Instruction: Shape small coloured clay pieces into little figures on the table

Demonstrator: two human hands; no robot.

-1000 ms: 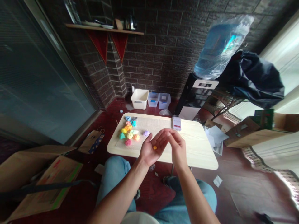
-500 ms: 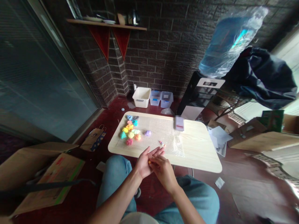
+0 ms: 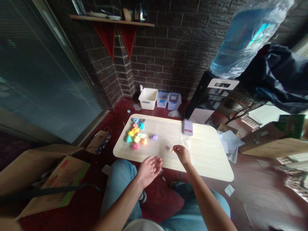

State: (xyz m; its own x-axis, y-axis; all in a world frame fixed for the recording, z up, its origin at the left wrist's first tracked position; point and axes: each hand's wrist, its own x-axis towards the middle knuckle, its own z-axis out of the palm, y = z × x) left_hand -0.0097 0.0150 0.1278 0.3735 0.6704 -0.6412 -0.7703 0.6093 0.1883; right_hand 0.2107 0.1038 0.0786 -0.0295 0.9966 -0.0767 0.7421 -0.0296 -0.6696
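My left hand [image 3: 149, 169] is held palm up in front of the table's near edge, fingers stretched out and nothing visible on the palm. Over the bubble wrap [image 3: 161, 128], my right hand [image 3: 182, 154] has its thumb and fingertips drawn together in a pinch. The fingertips are right beside a cluster of tiny coloured pieces [image 3: 169, 148]; whatever they hold is too small to make out. A purple lump of soft clay [image 3: 154, 137] lies to the left of the cluster. Further left are several clay lumps, including a pink lump [image 3: 135, 146] and a green lump [image 3: 129, 139].
The pale table [image 3: 209, 160] carries a blurred-out small box [image 3: 188, 127] at its far side. Behind it stand a white bin [image 3: 148, 98] and clear tubs [image 3: 174, 101]. A water dispenser [image 3: 202, 93] is at back right, a cardboard box [image 3: 53, 183] at left.
My right hand has left my left palm and moved forward and right to the tiny pieces. The small orange ball seen at my left palm no longer shows there; the left hand stays palm up.
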